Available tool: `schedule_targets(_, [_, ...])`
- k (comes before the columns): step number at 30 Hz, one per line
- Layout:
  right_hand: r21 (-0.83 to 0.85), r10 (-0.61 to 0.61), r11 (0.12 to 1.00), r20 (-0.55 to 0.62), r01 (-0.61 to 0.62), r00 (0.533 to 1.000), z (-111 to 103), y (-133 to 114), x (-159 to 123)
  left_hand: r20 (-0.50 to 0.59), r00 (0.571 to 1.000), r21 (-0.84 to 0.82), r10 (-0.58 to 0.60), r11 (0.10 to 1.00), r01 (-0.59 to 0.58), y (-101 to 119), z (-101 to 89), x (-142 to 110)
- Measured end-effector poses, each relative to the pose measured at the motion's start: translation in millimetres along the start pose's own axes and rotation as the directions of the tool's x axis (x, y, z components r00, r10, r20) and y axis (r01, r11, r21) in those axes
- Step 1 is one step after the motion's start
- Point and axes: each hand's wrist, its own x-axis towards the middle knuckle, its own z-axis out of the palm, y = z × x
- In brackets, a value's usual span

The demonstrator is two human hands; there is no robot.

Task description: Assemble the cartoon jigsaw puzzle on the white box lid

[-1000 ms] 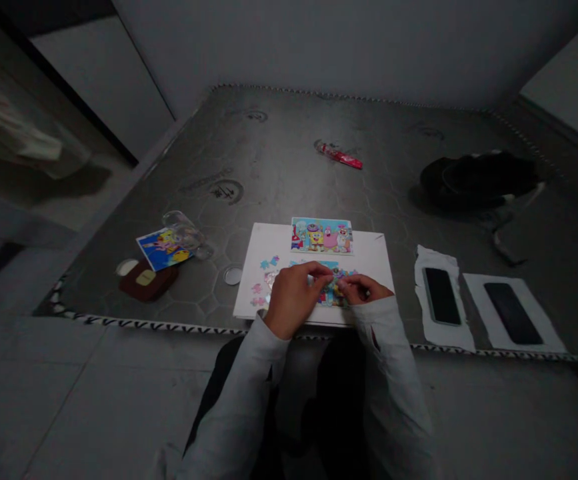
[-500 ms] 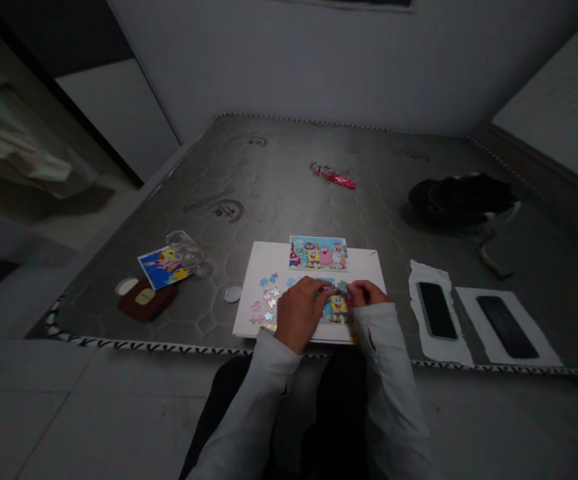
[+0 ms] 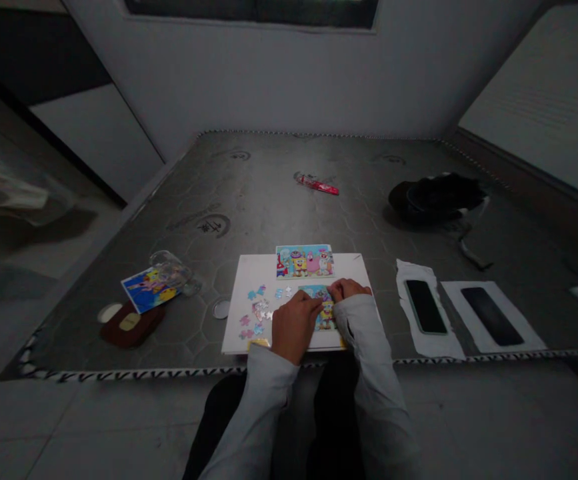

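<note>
A partly assembled cartoon jigsaw puzzle (image 3: pixel 327 318) lies on a white board (image 3: pixel 239 283) in front of me. My left hand (image 3: pixel 293 325) rests over its left side, fingers bent together with the tips at the picture's middle. At the puzzle's upper right corner is my right hand (image 3: pixel 347 291), its fingers curled and pinched together. Whatever small thing is between either hand's fingertips is hidden. Loose jigsaw pieces (image 3: pixel 259 309) are scattered on the left part of the board. Above the puzzle lies a picture card (image 3: pixel 305 261) with similar cartoon figures.
Left of the board are a round lid (image 3: pixel 221 308), a clear plastic bottle (image 3: pixel 173 270), a blue cartoon card (image 3: pixel 141 291) and a brown case (image 3: pixel 133 327). To the right lie a phone (image 3: pixel 425 307) and a dark slab (image 3: pixel 493 317) on white sheets. Farther back are a red packet (image 3: pixel 319 185) and a black bag (image 3: pixel 439 199).
The camera view has tilted up and shifted right. Both hands have moved slightly apart over the puzzle; the right one now sits at its upper right corner.
</note>
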Motion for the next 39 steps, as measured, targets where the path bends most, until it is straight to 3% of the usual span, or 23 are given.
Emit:
schedule_targets(9, [0.009,-0.012,1.000,-0.058,0.013,0.998,-2,-1,-1,-0.030,1.000,0.016,-0.002,1.000,0.002,0,2.6,0])
schedule_targets(17, [0.194,-0.032,0.978,-0.190,0.069,0.981,0,-1,-7,-0.051,0.999,-0.011,0.015,1.000,-0.016,-2,5.1,-1])
schedule_targets(25, [0.246,-0.013,0.962,-0.397,0.120,0.918,-2,0,-7,-0.037,0.999,-0.011,0.008,1.000,-0.008,-1,3.9,-1])
schedule_targets(28, [0.259,0.037,0.962,-0.423,0.081,0.905,-8,7,-8,-0.050,0.999,-0.021,0.015,1.000,-0.016,0,3.5,-1])
schedule_targets(32, [0.284,0.074,0.958,-0.371,0.037,0.926,-21,7,-18,-0.060,0.997,-0.023,0.039,0.999,-0.041,0,3.8,-1])
schedule_targets(39, [0.296,-0.020,0.946,-0.363,0.135,0.932,-59,-21,-23,-0.040,0.997,-0.068,0.061,0.996,-0.064,-2,3.6,-2])
